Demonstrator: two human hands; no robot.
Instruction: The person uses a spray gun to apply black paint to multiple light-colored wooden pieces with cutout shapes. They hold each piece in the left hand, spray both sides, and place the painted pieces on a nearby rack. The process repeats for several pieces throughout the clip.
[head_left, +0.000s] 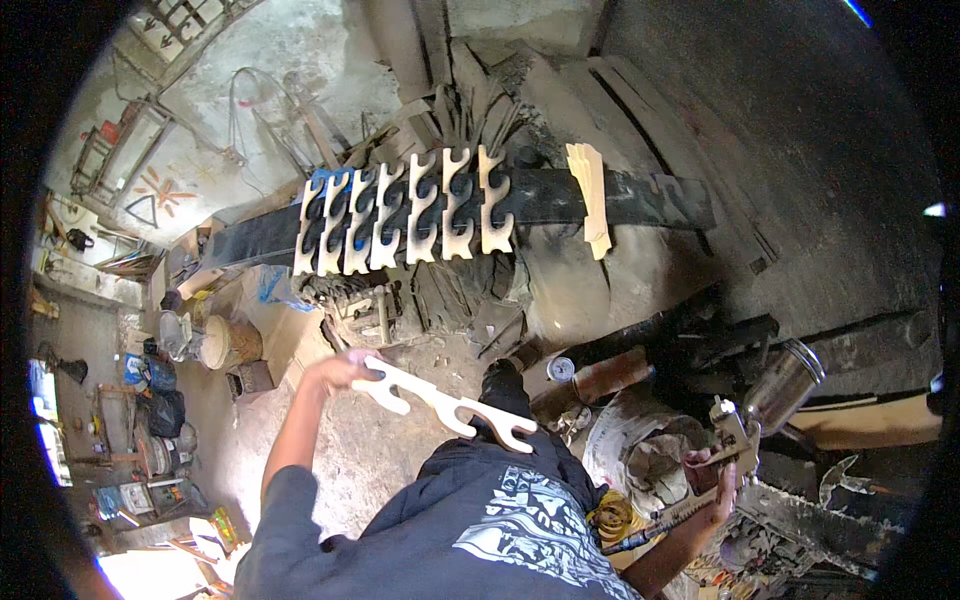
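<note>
Left hand [343,371] grips one smooth, hook-notched wooden strip [443,405]; right hand [718,490] clasps one metal spray gun [738,437]. Seven scalloped wooden strips [381,216] line a dark plank [643,204].

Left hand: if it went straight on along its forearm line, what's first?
In the picture, the line from the left hand first crosses wooden clutter, then the row of notched wooden pieces. Depth is unclear: the clutter may lie lower, leaving the row first.
</note>
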